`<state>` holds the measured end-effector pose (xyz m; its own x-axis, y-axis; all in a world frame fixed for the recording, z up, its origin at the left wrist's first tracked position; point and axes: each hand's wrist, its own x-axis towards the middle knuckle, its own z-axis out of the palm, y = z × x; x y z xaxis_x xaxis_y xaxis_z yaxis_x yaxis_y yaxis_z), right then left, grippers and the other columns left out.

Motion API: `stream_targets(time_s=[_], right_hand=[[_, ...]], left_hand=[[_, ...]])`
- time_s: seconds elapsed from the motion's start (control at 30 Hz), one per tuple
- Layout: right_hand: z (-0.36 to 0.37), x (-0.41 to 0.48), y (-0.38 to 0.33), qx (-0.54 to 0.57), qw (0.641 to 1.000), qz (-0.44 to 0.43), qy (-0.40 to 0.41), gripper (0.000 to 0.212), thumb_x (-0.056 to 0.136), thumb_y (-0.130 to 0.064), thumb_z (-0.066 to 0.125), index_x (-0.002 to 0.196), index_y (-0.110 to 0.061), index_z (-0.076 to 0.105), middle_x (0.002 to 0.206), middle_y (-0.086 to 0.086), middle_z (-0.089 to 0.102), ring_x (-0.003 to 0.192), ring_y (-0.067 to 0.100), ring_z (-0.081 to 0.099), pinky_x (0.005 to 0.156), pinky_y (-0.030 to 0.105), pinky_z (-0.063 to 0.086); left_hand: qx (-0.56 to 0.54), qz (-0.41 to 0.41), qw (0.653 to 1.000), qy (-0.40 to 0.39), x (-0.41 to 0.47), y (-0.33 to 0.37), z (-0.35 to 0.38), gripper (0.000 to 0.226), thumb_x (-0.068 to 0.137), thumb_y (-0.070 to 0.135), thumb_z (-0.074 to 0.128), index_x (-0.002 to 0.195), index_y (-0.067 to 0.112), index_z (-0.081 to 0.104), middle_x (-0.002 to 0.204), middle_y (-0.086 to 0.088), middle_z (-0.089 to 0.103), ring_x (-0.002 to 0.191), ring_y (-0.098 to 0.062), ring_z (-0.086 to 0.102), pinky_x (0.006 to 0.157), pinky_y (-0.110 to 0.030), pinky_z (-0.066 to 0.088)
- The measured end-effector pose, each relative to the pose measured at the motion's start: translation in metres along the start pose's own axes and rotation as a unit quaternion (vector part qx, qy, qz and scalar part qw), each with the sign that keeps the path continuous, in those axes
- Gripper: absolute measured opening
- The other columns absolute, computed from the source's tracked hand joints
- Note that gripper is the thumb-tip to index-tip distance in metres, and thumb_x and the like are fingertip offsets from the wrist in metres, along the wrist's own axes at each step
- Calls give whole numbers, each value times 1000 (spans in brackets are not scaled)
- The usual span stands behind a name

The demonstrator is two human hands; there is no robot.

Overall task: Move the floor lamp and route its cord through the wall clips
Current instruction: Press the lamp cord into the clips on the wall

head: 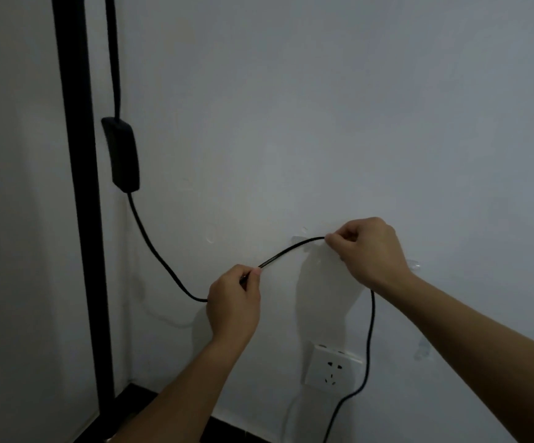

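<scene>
The floor lamp's black pole (80, 187) stands upright at the left against the white wall. Its thin black cord (291, 251) drops from an inline switch box (121, 155), sags, then rises between my hands. My left hand (233, 302) pinches the cord low at the centre. My right hand (368, 251) pinches it higher, pressed against the wall at a clear clip (300, 239). Another clear clip (414, 265) peeks out beside my right wrist. Past my right hand the cord hangs down toward the floor.
A white wall socket (332, 369) sits below my hands with nothing plugged in. A further clear clip (424, 350) is stuck to the wall right of the socket. A round patch (210, 234) marks the wall. Dark floor (227, 430) meets the wall at the bottom.
</scene>
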<state>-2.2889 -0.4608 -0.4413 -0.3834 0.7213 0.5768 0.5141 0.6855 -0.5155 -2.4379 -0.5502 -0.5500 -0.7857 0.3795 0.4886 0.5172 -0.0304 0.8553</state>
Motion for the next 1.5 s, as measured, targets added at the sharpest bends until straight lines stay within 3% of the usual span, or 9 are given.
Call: stream_targets(time_s=[0.13, 0.23, 0.37, 0.5, 0.67, 0.93, 1.2, 1.33, 1.5], right_hand=[[11, -5, 12, -41, 999, 19, -23, 32, 88, -34, 62, 66, -13, 70, 57, 2, 68, 51, 19, 64, 60, 33, 56], [15, -30, 26, 54, 994, 58, -81, 31, 89, -33, 63, 66, -12, 67, 53, 3, 67, 40, 13, 61, 50, 26, 49], [19, -83, 67, 196, 953, 152, -172, 19, 89, -20, 66, 76, -7, 70, 61, 11, 70, 55, 16, 63, 61, 31, 50], [10, -124, 103, 286, 931, 204, -98, 21, 93, -10, 59, 78, 1, 68, 57, 8, 64, 54, 17, 63, 56, 25, 53], [-9, -123, 128, 128, 984, 124, -18, 18, 92, -24, 59, 79, -23, 70, 56, -3, 63, 48, 6, 56, 51, 20, 46], [-27, -106, 120, -8, 998, 34, -60, 17, 91, -38, 59, 85, -32, 74, 63, -2, 70, 57, 8, 61, 61, 31, 51], [-57, -87, 108, 101, 992, 71, 11, 7, 82, -25, 73, 89, -25, 74, 65, 0, 70, 66, 13, 68, 67, 31, 57], [-71, -80, 111, 131, 983, 95, 90, 8, 78, -20, 77, 85, -18, 73, 74, -2, 72, 74, 14, 68, 68, 25, 52], [-76, -62, 101, 121, 980, 76, 137, 4, 80, -20, 76, 79, -19, 73, 74, -8, 71, 72, 5, 65, 65, 14, 46]], left_hand=[[36, -28, 998, -46, 3, -2, 2, 21, 91, 23, 56, 82, 11, 71, 73, -6, 70, 71, -25, 63, 68, -41, 54], [55, -9, 997, -44, 3, -2, -1, 20, 91, 23, 56, 90, 12, 73, 85, -8, 73, 80, -28, 66, 73, -42, 56], [96, 4, 994, -44, 3, -3, -2, 22, 93, 22, 53, 102, 12, 70, 102, -11, 68, 92, -30, 64, 79, -42, 55], [208, 108, 972, -29, -9, 2, 2, 36, 91, 17, 51, 127, 16, 56, 134, -8, 51, 120, -28, 50, 81, -47, 54], [293, 263, 919, -3, -30, 18, 15, 58, 80, 4, 59, 136, 12, 48, 154, -13, 33, 137, -29, 40, 56, -36, 58], [237, 403, 881, -70, -46, 57, 54, 54, 73, -4, 57, 124, 15, 60, 145, -10, 49, 133, -28, 47, 88, -36, 55], [194, 427, 878, -99, -61, 45, 83, 22, 83, 19, 62, 103, 17, 69, 104, -10, 68, 99, -27, 63, 72, -37, 58], [136, 349, 922, -99, -56, 51, 86, 27, 87, 34, 53, 90, 18, 73, 75, -2, 60, 73, -20, 58, 55, -31, 52], [33, 127, 980, -151, -51, 77, 83, 18, 83, 34, 67, 79, 19, 75, 75, 0, 73, 70, -20, 66, 63, -38, 56]])
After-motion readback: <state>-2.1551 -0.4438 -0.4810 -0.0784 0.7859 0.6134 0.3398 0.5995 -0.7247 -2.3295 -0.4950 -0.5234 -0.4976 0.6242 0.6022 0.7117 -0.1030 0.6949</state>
